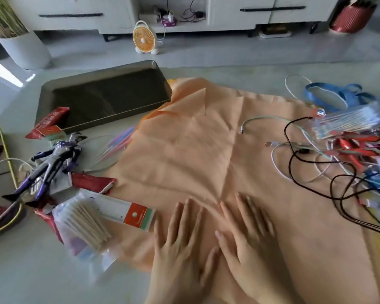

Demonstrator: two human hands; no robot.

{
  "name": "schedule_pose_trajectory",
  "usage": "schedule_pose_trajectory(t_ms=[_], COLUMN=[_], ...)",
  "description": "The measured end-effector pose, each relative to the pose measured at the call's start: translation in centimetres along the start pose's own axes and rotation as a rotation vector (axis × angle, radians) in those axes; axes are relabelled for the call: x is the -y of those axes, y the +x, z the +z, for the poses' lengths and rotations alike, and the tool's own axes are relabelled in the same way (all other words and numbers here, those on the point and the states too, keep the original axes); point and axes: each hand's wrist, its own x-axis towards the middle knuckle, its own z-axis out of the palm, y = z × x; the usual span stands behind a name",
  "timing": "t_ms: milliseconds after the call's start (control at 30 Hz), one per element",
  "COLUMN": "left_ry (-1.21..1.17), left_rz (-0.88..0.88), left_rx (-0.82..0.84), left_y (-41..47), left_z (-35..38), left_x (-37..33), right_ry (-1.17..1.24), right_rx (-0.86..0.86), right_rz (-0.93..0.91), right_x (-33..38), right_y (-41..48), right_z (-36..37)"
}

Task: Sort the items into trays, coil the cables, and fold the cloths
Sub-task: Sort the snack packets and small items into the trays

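Partly beneath cloth, coloured sticks

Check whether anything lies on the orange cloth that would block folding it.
The left hand and right hand press flat on the orange cloth; a black cable and white cables sprawl across its right part and would likely catch in a fold.

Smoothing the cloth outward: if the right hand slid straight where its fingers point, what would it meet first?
Probably only orange cloth: the right hand points away and slightly left, a line that looks free to the far edge. The pale green cable end lies right of it.
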Motion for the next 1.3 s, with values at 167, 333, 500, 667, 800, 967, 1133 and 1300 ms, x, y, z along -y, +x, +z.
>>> schedule_pose_trajectory(t_ms=[167, 333, 500, 667, 800, 967, 1133, 1300], left_ry=[0.031, 0.065, 0.106, 0.143, 0.082, -0.273, -0.335, -0.335], left_rz=[0.022, -0.002, -0.051, 0.012, 0.128, 0.091, -0.010, 0.002], left_rx=[-0.090, -0.100, 0.005, -0.001, 0.081, 0.030, -0.294, -0.392], left_y=[0.2, -0.2, -0.4, -5.3, -7.8, -10.4, -11.1, -10.1], left_z=[1.2, 1.9, 2.1, 0.6, -0.1, -2.5, -4.3, -5.2], left_x=[0.5, 0.9, 0.6, 0.7, 3.6, 6.8, 9.8, 12.4], right_ry=[-0.024, -0.049, 0.005, 0.029, -0.087, 0.070, 0.255, 0.087], right_rx=[-0.089, -0.126, -0.297, -0.151, 0.007, 0.071, 0.153, 0.222], right_rz=[-0.027, -0.046, -0.125, -0.132, -0.042, -0.093, -0.199, -0.178], right_x=[0.1, -0.2, -0.6, -0.5, 0.3, 5.9, 12.6, 14.9], right_y=[0.2, -0.1, -0.2, -1.5, -0.8, -1.5, -0.2, 2.8], right_z=[0.5, 1.3, 1.5, 0.0, -1.0, -1.3, 0.2, 1.9])
